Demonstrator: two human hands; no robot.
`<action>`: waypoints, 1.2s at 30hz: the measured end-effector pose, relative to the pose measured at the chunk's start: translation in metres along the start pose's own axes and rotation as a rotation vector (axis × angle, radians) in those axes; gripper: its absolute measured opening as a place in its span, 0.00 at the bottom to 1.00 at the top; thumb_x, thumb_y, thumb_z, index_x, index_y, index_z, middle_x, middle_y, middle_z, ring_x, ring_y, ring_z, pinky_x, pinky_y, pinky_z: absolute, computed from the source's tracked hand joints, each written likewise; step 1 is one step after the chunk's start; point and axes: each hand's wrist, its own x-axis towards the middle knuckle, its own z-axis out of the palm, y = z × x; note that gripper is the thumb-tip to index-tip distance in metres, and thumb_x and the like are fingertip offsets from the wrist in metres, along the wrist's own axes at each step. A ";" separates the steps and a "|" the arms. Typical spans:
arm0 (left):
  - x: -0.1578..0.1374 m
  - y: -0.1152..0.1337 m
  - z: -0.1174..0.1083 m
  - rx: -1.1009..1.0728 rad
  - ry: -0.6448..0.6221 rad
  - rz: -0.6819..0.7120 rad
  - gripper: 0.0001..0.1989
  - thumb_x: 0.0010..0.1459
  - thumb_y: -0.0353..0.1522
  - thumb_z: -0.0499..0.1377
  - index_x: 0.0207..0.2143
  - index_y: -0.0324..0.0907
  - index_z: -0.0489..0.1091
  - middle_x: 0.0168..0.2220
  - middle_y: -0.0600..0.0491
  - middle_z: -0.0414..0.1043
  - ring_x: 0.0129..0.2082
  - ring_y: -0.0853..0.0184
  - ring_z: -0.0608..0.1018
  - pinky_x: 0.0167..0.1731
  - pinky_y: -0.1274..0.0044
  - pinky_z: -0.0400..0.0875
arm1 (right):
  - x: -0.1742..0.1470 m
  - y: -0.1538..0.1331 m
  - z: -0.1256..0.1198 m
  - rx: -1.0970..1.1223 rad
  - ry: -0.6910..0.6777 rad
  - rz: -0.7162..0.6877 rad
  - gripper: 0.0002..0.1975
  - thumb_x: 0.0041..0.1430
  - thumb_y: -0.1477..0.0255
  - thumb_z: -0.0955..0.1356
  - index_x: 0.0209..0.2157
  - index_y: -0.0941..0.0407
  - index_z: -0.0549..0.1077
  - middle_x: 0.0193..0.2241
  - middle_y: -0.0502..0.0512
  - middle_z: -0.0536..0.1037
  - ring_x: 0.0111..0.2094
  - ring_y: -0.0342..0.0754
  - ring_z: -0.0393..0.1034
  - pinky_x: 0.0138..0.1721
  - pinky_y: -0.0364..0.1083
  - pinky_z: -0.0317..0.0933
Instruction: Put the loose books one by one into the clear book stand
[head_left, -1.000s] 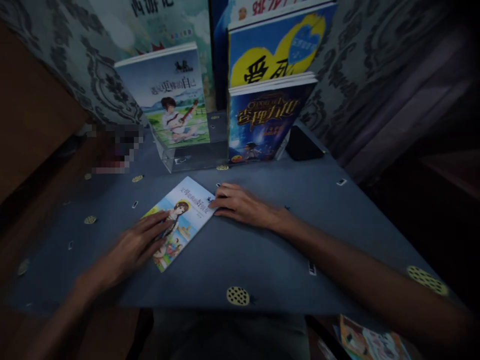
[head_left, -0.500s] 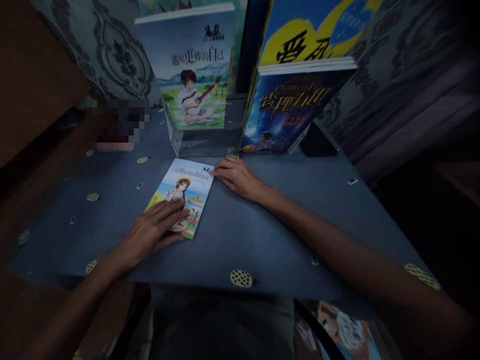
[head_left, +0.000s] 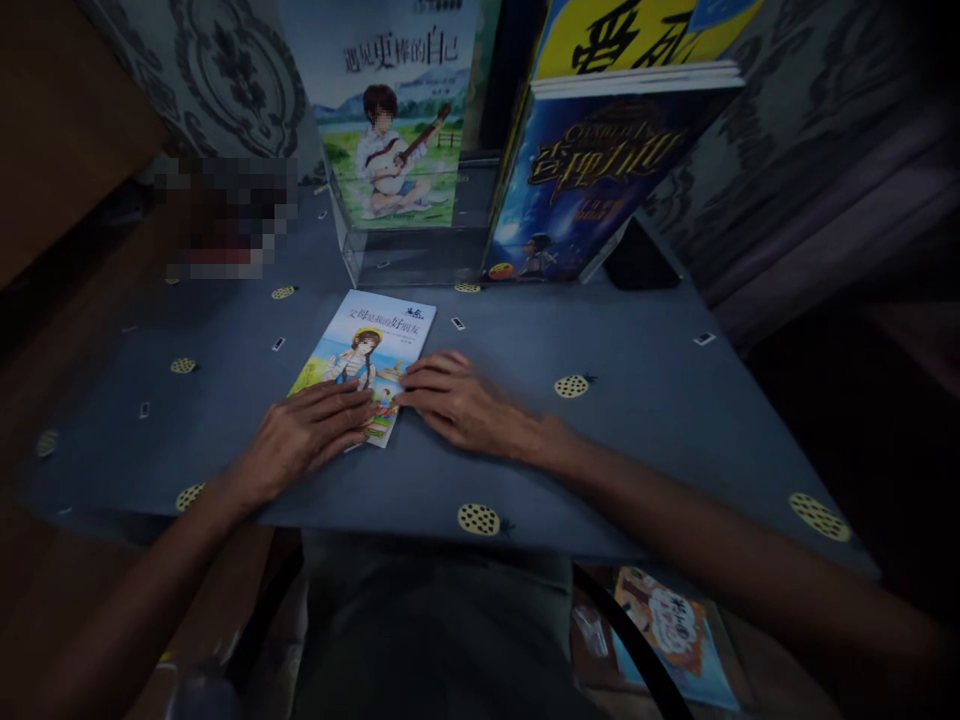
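Observation:
A thin paperback book (head_left: 390, 325) lies on the cloth-covered table, its illustrated front cover up and slightly slanted. The cover shows a figure in a yellow hat. My left hand (head_left: 304, 432) rests flat across the lower left of this cover, fingers stretched out and hiding part of the picture. From the other side, my right hand (head_left: 469, 408) touches the book's lower right edge with its fingertips, the fingers extended and the palm low over the table. Neither hand is wrapped around anything.
Behind the paperback, a clear stand (head_left: 420, 260) holds a guitar-player book (head_left: 405, 130) and a dark blue book (head_left: 600, 180). A black flat object (head_left: 641, 258) is beside it. Below the table's front edge lies another colourful book (head_left: 675, 635). A pixelated patch covers something at left.
My right hand has slid from the book's top right corner down along its right edge. My left hand stays on the cover. The view has tilted downward a little.

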 end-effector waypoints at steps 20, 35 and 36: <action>0.049 -0.044 0.005 0.112 0.091 -0.502 0.23 0.66 0.40 0.52 0.59 0.40 0.69 0.57 0.39 0.73 0.56 0.51 0.76 0.55 0.57 0.71 | 0.027 -0.001 -0.005 -0.201 -0.071 0.568 0.28 0.67 0.59 0.67 0.63 0.59 0.69 0.66 0.70 0.64 0.69 0.65 0.54 0.66 0.65 0.51; 0.070 -0.072 -0.011 -1.013 0.334 -0.970 0.32 0.39 0.44 0.69 0.46 0.38 0.70 0.29 0.55 0.71 0.24 0.72 0.71 0.19 0.82 0.57 | 0.022 0.009 0.006 -0.095 -0.079 0.594 0.35 0.67 0.53 0.64 0.68 0.58 0.61 0.71 0.68 0.53 0.72 0.66 0.43 0.69 0.68 0.45; 0.070 -0.071 -0.012 -1.050 0.292 -0.957 0.31 0.38 0.44 0.69 0.44 0.37 0.71 0.27 0.56 0.70 0.22 0.73 0.69 0.18 0.82 0.54 | 0.023 0.008 0.005 -0.082 -0.096 0.600 0.35 0.67 0.54 0.64 0.68 0.59 0.61 0.71 0.68 0.52 0.72 0.66 0.42 0.70 0.67 0.43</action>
